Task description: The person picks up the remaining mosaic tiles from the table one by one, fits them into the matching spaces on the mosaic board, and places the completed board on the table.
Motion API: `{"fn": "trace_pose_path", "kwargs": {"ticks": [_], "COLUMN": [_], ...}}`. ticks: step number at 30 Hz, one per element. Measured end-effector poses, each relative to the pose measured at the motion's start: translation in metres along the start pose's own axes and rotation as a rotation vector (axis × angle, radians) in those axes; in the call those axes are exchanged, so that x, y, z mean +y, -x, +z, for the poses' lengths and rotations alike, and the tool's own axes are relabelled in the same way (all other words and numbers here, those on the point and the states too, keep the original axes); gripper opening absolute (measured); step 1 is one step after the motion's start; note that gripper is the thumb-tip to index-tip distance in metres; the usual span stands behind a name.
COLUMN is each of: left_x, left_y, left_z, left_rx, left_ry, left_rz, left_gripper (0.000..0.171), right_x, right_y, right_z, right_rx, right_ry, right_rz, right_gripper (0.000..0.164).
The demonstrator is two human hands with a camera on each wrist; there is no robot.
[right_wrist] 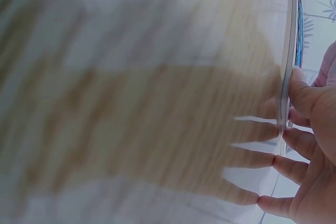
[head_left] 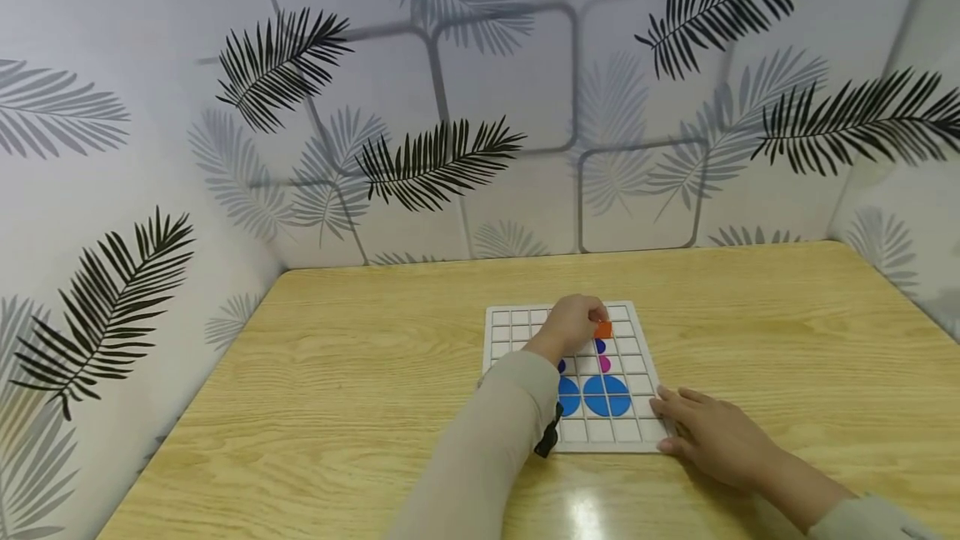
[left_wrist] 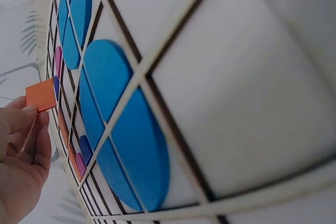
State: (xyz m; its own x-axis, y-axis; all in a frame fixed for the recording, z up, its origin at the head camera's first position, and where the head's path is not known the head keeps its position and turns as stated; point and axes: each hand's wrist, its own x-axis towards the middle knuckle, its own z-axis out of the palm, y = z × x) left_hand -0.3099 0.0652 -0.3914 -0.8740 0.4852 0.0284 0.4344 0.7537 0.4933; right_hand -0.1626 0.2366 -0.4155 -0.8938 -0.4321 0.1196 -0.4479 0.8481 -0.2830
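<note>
A white grid board lies on the table. My left hand reaches over its far part and pinches an orange square tile between thumb and finger. Just nearer than that tile sit a dark blue piece and a magenta piece. Two large light blue circles, made of quarter pieces, fill cells in the nearer half; my left forearm partly covers one. In the left wrist view, orange pieces also show on the board. My right hand rests at the board's right edge, fingers extended.
The wooden table extends around the board. Behind it stands a wall with a leaf pattern. A black strap hangs at my left wrist, over the board's near part.
</note>
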Motion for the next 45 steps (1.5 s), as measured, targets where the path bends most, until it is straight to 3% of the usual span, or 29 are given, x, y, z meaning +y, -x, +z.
{"fn": "trace_pose_path", "kwargs": {"ticks": [15, 19, 30, 45], "left_x": [0.000, 0.003, 0.005, 0.009], "left_y": [-0.005, -0.006, -0.011, -0.010], "left_z": [0.004, 0.004, 0.011, 0.012], "left_rx": [0.030, 0.028, -0.034, -0.087], "left_ry": [0.009, -0.045, -0.312, -0.358], "left_rz": [-0.036, -0.037, -0.031, -0.047], "left_gripper": [0.019, 0.020, 0.022, 0.020], "right_x": [0.001, 0.000, -0.001, -0.001], "right_y": [0.001, 0.000, 0.000, 0.001], "right_z": [0.002, 0.001, 0.002, 0.001], "right_rx": [0.018, 0.017, -0.015, -0.014], "right_ry": [0.015, 0.019, 0.014, 0.012], "right_rz": [-0.011, -0.005, 0.010, 0.010], "right_gripper": [0.050, 0.050, 0.051, 0.051]}}
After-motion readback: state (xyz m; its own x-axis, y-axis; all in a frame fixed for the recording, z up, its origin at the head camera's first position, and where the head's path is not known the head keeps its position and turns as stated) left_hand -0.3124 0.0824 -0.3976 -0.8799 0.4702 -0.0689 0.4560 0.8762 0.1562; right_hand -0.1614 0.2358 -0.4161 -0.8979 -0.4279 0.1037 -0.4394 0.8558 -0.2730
